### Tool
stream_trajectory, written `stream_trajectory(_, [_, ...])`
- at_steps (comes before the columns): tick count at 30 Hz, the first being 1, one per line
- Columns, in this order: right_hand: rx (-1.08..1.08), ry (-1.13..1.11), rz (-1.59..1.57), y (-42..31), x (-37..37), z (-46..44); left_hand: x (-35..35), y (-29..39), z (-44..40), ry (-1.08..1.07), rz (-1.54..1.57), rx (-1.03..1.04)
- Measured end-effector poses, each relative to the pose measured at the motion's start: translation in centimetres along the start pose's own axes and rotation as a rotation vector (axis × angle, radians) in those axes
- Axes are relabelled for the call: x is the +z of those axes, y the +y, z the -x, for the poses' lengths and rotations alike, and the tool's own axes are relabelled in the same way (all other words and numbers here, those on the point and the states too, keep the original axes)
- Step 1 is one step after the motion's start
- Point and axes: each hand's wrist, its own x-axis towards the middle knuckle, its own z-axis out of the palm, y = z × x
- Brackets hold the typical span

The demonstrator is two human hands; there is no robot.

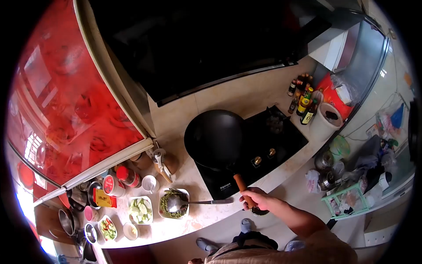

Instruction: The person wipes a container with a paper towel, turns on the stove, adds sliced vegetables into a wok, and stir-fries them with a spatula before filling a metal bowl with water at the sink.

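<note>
At the left of the cooktop (286, 141), a black wok (214, 137).
Head view: the right hand (257, 199) is clamped around its brown handle (240, 183); the left hand (195, 261), barely showing at the bottom edge, reveals too little to tell its grip.

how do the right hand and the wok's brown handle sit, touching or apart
Touching: the head view shows the right hand with fingers wrapped around the brown handle.
</note>
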Motion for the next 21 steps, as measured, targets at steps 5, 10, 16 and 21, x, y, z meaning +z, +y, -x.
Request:
stream_trajectory(5, [-0.074,0.042,0.147,-1.3,2.2,0.7,-4.2,3.1,0.5,0.142,0.103,-0.132])
stream_trajectory(10, [-0.080,0.003,0.181,-3.1,2.6,3.0,-5.4,4.8,1.3,0.182,0.112,-0.158])
stream_trajectory(16, [-0.067,-0.067,0.180,-2.1,1.3,3.3,-4.2,-1.0,-1.5,0.195,-0.097,-0.143])
stream_trajectory(21, [-0.160,-0.161,0.053,0.5,0.1,1.7,-3.1,-1.1,-1.2,0.197,0.116,-0.096])
